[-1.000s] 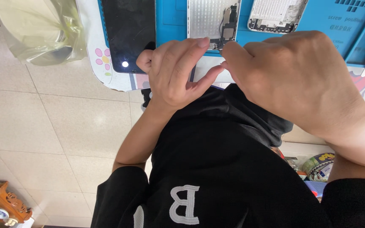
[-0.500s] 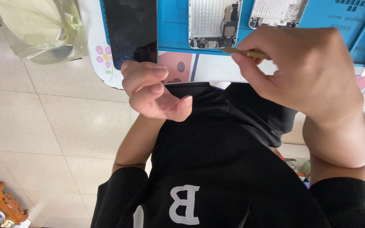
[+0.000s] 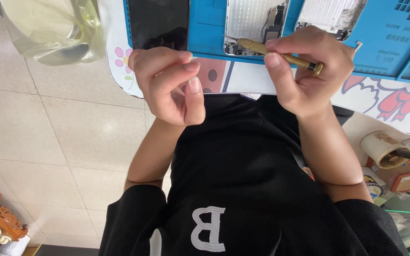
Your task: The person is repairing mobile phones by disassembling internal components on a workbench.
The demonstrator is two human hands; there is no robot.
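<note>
My right hand is shut on a slim brass-coloured screwdriver, held almost level. Its tip points left at the lower edge of an opened phone housing lying on a blue repair mat. A little to the left, my left hand hovers at the table edge with its fingers curled and the thumb pressed against them; I see nothing in it. Just above it on the mat lies a black phone screen. A second opened housing lies to the right on the mat.
The mat sits on a white table with cartoon prints. A bin lined with a clear bag stands on the tiled floor at left. Cluttered small items, including a beige roll, lie at right. A wooden object is lower left.
My hands were together at the mat's edge and have moved apart. The right one now holds the screwdriver level over the housing, and the left has curled its fingers.
</note>
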